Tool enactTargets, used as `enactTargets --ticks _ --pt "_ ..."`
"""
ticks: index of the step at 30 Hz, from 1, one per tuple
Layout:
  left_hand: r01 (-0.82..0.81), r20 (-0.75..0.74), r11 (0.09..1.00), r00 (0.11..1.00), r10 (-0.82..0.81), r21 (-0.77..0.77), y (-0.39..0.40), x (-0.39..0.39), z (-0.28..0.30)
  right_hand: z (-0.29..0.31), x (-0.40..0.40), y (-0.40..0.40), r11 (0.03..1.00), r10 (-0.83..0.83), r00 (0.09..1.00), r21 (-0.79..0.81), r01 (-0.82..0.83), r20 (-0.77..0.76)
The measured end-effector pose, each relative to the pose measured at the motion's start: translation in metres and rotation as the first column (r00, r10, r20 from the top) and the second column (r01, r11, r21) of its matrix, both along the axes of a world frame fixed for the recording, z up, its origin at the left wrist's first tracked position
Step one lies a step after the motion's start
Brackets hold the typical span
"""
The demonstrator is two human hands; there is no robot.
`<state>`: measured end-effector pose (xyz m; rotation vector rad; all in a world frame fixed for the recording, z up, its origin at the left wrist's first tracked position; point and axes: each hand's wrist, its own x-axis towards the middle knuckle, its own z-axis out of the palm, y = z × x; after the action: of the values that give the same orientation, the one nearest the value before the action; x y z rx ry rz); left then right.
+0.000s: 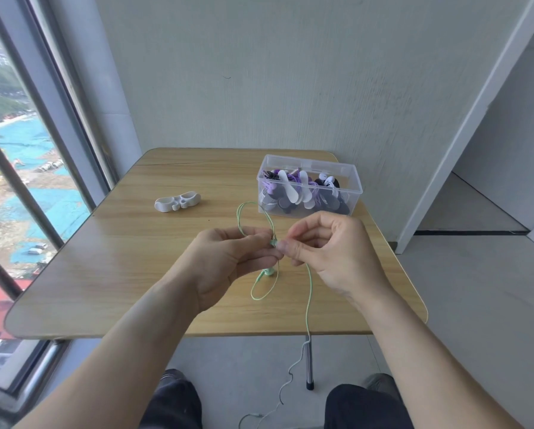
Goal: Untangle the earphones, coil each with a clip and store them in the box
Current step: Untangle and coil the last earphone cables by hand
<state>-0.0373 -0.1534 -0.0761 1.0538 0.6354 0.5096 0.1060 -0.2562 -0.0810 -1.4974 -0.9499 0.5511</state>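
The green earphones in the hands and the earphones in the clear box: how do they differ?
The green earphones hang loose, their cord looping above the hands and trailing off the table edge toward the floor; the earphones in the box are bundled up and packed together. The green ones are pinched by the left hand and right hand; the boxed ones lie untouched. The green pair carries no clip; the boxed ones are purple, white and dark, with clips. All are corded.

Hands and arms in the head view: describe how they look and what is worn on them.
Both arms are bare from the bottom of the picture up to the wrists, with no sleeves in view. The left hand and right hand wear no gloves. No rings, watch or bands show on the visible fingers or wrists. No markings show either.
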Motion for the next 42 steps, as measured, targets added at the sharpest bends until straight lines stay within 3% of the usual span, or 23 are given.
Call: enactTargets --ticks 4,7,10,13,16,19,22,25,26,28,30,32,34,35,36,37,38,39,40,42 --pt "0.098 0.050 0.995 0.994 -0.097 -0.023 0.000 -0.003 -0.001 -0.002 -0.002 0.002 0.998 -0.037 0.999 0.057 0.039 -0.032" --pt "0.042 -0.064 0.978 0.998 -0.029 0.206 0.000 -0.003 -0.003 -0.002 -0.009 0.004 0.998 -0.028 1.000 0.058 0.028 -0.010" --pt "0.028 -0.112 0.885 0.993 0.028 0.466 0.000 -0.004 -0.003 -0.001 -0.013 0.007 0.998 0.053 0.989 -0.020 -0.057 -0.137" --pt "0.103 -0.176 0.716 0.984 0.028 0.690 -0.003 -0.004 -0.003 -0.004 -0.013 0.009 0.983 0.089 0.973 -0.138 -0.121 -0.215" --pt "0.100 -0.204 0.650 0.975 0.086 0.754 -0.002 -0.003 -0.005 -0.007 -0.011 0.010 0.978 0.069 0.962 -0.173 -0.118 -0.265" --pt "-0.092 -0.091 0.726 0.974 0.209 0.682 0.001 -0.001 -0.002 -0.009 -0.005 0.010 0.977 0.008 0.978 -0.208 -0.053 -0.208" --pt "-0.259 0.086 0.914 0.966 0.245 0.312 0.006 -0.001 0.006 -0.014 0.001 0.007 0.926 0.067 0.997 -0.369 -0.077 -0.038" --pt "-0.200 0.156 0.980 0.968 0.196 0.012 0.012 -0.006 0.009 -0.012 0.008 0.002 0.882 0.083 0.983 -0.472 0.004 0.163" --pt "-0.168 0.141 0.986 0.976 0.166 -0.001 0.014 -0.008 0.009 -0.010 0.010 0.002 0.875 0.064 0.970 -0.480 0.059 0.236" --pt "-0.078 0.030 0.989 0.997 0.075 0.125 0.019 -0.012 0.006 -0.007 0.013 0.002 0.881 -0.024 0.946 -0.440 0.173 0.324" --pt "0.070 -0.126 0.955 0.991 -0.035 0.287 0.027 -0.019 0.002 -0.004 0.012 0.004 0.930 -0.177 0.977 -0.305 0.206 0.121" --pt "0.186 -0.322 0.880 0.946 -0.040 0.438 0.035 -0.027 -0.004 0.001 0.012 0.007 0.969 -0.240 0.933 -0.120 0.215 -0.269" --pt "0.248 -0.498 0.732 0.856 0.142 0.635 0.041 -0.034 -0.009 0.005 0.013 0.008 0.966 -0.240 0.859 -0.022 0.258 -0.451" --pt "0.240 -0.502 0.689 0.840 0.205 0.684 0.040 -0.034 -0.010 0.005 0.013 0.009 0.962 -0.240 0.840 -0.003 0.273 -0.487" --pt "0.157 -0.459 0.706 0.850 0.259 0.690 0.039 -0.032 -0.010 0.004 0.015 0.009 0.959 -0.244 0.828 0.001 0.284 -0.505" --pt "-0.003 -0.374 0.812 0.887 0.272 0.584 0.039 -0.030 -0.009 0.003 0.017 0.009 0.956 -0.259 0.822 -0.011 0.294 -0.508" --pt "-0.176 -0.242 0.918 0.931 0.272 0.354 0.037 -0.026 -0.006 0.002 0.019 0.009 0.953 -0.276 0.820 -0.028 0.303 -0.502" --pt "-0.246 -0.112 0.961 0.959 0.260 0.128 0.036 -0.023 -0.002 0.001 0.023 0.008 0.951 -0.288 0.816 -0.046 0.307 -0.501" --pt "-0.229 0.003 0.973 0.973 0.229 -0.038 0.034 -0.021 0.002 0.000 0.026 0.008 0.949 -0.294 0.807 -0.059 0.308 -0.512" --pt "-0.041 0.170 0.982 0.983 0.073 -0.184 0.032 -0.022 0.007 -0.001 0.031 0.007 0.945 -0.302 0.775 -0.066 0.321 -0.556"
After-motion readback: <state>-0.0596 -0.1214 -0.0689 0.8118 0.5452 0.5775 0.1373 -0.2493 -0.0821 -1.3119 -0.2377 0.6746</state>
